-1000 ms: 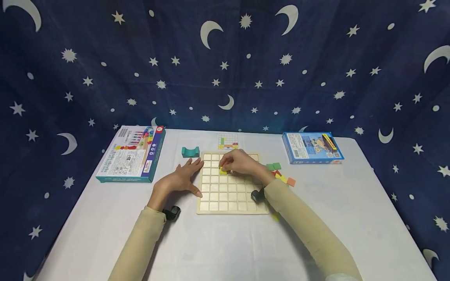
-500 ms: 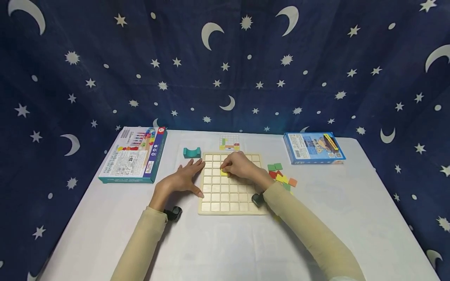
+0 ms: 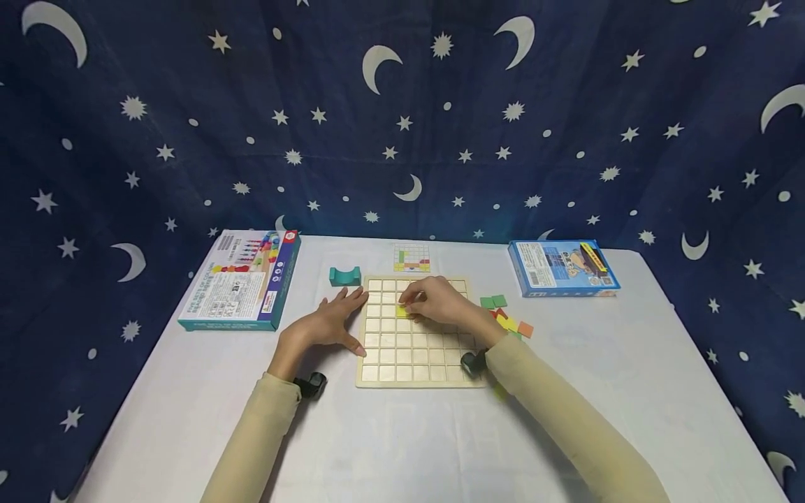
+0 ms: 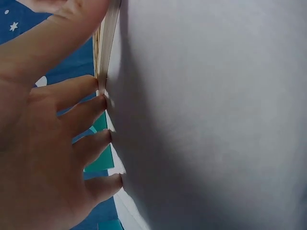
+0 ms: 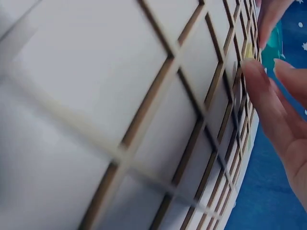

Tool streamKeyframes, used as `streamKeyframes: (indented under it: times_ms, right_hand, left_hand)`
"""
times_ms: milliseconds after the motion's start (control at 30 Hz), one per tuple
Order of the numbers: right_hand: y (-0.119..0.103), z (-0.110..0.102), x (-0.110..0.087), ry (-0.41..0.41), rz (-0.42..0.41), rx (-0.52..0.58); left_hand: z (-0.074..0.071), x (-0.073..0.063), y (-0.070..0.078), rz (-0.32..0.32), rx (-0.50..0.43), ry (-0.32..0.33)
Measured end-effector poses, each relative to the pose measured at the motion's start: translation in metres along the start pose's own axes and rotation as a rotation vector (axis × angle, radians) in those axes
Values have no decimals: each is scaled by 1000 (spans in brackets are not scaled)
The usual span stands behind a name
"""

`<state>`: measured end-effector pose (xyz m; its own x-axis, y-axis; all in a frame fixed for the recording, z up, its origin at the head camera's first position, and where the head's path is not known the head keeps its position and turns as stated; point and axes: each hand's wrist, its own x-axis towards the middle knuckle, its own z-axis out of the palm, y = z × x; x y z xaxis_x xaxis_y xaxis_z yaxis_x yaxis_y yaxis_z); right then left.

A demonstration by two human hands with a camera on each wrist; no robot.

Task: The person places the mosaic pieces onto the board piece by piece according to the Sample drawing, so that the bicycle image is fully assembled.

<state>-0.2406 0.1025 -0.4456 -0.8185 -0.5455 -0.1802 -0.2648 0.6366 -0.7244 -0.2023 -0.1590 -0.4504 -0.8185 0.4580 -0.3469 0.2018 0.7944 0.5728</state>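
A pale wooden grid board [image 3: 411,374] lies on the white table. In one of its upper-left cells sits a yellow square tile [image 3: 402,312]. My right hand [image 3: 440,302] is over the board, fingertips beside and at the tile. In the right wrist view, a fingertip [image 5: 252,67] touches the board near the yellow tile [image 5: 248,51], and a gap separates it from the other visible digit. My left hand [image 3: 323,324] rests along the board's left edge, fingers spread. The left wrist view has those fingers [image 4: 88,112] straight against the edge [image 4: 109,43].
Loose green, red, yellow and orange tiles [image 3: 525,330] lie right of the board. A coloured grid card [image 3: 411,257] and a teal curved block [image 3: 345,276] are behind it. Boxed games stand at the back left [image 3: 235,279] and back right [image 3: 563,268].
My right hand has shifted slightly right, and more of the yellow tile shows in its cell. The left hand stays at the board's edge. The head view has shifted a little.
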Motion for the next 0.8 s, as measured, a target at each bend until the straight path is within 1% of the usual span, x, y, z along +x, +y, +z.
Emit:
streamKeyframes:
  times_ms: [67,133,300,467,667,800]
  right_hand:
    - [2,-3,-4,19,-12,-41]
    - [6,-6,-8,37,-21,-60]
    - [18,-12,-19,71,-35,-28]
    - [27,-19,-31,106,-2,-22]
    - [36,-30,-46,135,70,-34]
    - [44,-40,-57,149,106,-52]
  left_hand:
    - [0,0,1,-1,5,0]
    - [-1,-1,1,-1,7,1]
    - [-1,-2,1,-2,-5,-3]
    - [-1,-2,2,2,-4,-3]
    - [-1,-3,1,-2,-4,-3]
    - [0,-2,-1,16,-9,0]
